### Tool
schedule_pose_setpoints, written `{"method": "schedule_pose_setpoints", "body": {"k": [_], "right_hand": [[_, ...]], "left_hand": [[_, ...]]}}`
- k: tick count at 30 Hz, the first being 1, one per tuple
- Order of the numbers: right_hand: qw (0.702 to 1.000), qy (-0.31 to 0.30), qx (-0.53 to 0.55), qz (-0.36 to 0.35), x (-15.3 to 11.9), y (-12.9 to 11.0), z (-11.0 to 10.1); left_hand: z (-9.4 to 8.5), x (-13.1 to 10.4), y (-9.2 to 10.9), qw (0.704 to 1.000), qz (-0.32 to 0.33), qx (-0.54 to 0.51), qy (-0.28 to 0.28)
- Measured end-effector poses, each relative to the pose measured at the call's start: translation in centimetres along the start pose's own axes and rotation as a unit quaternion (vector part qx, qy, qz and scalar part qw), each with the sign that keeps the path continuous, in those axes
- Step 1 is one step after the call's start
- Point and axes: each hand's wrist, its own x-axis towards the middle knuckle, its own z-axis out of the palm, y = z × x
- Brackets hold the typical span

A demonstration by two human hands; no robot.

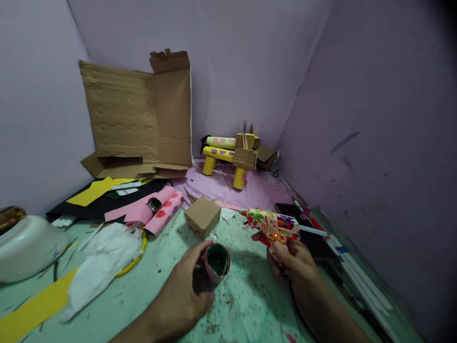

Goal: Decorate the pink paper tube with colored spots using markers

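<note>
My left hand (183,286) is closed around a short pink tube (217,263), whose open end faces up and shows a dark green inside. The handle of a flower-patterned glue gun (273,226) is in my right hand (298,267); its nozzle points left, a small red light glows on it, and a clear glue stick sticks out at its back. Just beyond the tube sits a small brown cardboard box (203,216). Left of that box lies a long pink tube with red and purple spots (166,213), beside rolled pink paper (143,209).
Yellow spotted cardboard animal figures (233,155) stand at the back. An opened cardboard box (135,114) leans on the wall. White crumpled paper (103,262), a yellow strip (39,302) and a white container (30,247) are at left. Glue sticks (364,276) lie at right.
</note>
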Motion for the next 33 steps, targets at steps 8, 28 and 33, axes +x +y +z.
{"method": "schedule_pose_setpoints", "body": {"k": [8, 28, 33], "right_hand": [[0.999, -0.01, -0.009, -0.043, -0.7, 0.0, -0.6], [0.993, 0.111, 0.045, 0.001, 0.1, -0.9, 3.2], [0.995, 0.094, -0.02, -0.015, -0.4, -0.2, 2.2]], "left_hand": [[2.2, 1.8, 1.3, 0.996, 0.033, 0.078, 0.042], [4.5, 1.9, 0.7, 0.994, 0.095, 0.053, 0.012], [3.9, 2.8, 1.1, 0.998, 0.047, -0.009, -0.037]]}}
